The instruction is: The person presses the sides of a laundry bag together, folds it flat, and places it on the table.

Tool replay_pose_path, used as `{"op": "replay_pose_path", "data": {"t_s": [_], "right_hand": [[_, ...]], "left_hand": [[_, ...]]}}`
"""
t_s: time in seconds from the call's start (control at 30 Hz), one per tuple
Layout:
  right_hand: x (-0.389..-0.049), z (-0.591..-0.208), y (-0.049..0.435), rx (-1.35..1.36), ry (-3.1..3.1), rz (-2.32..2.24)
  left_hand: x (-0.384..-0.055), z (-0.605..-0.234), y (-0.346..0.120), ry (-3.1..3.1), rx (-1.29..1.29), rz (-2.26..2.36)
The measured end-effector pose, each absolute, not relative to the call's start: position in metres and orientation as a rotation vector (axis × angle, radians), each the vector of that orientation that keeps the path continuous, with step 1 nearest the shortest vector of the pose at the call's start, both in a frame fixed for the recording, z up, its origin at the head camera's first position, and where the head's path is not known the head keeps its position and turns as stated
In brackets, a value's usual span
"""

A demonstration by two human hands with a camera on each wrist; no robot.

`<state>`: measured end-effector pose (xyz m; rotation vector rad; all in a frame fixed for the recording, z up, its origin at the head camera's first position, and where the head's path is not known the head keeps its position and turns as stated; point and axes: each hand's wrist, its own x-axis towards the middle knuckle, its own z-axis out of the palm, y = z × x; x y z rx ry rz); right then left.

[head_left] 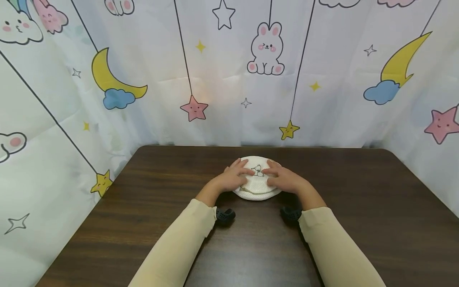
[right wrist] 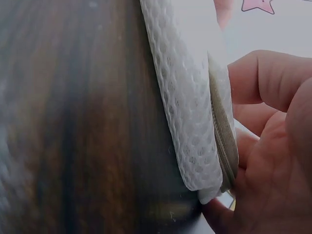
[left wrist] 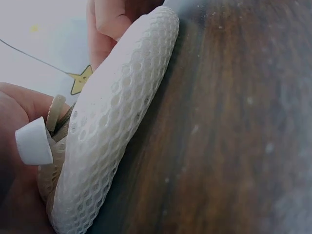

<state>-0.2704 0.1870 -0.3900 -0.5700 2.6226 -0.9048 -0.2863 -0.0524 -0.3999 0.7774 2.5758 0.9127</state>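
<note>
A round white mesh laundry bag [head_left: 256, 187] lies near the far edge of the table, a small line-drawn dog printed on its top. A zipper [right wrist: 222, 131] with olive-coloured tape runs along its side, and a white tab [left wrist: 34, 141] sticks out at its left end. My left hand [head_left: 233, 175] holds the bag's left side, fingers spread over the top. On the opposite side my right hand [head_left: 287, 179] holds it likewise, with the thumb [right wrist: 265, 80] bent against the upper face. The bag hides parts of some fingers in both wrist views.
The dark wood-grain table [head_left: 161, 171] spans the space beneath both arms. A white curtain [head_left: 229, 87] printed with moons, stars and rabbits hangs behind it and along the sides. Dark wrist straps [head_left: 225, 216] show below the cream sleeves.
</note>
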Motion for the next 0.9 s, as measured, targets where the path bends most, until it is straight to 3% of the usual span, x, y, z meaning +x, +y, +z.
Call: {"op": "replay_pose_path", "data": {"t_s": [0.3,0.9], "right_hand": [[-0.271,-0.393,0.189,-0.553,2.598,-0.981],[-0.266,-0.379,0.189,-0.483,2.843,-1.083]], "left_hand": [[-0.286,-0.401,-0.05,2.608,0.761,0.883],[-0.286,-0.398,-0.058,2.652,0.669,1.336]]}}
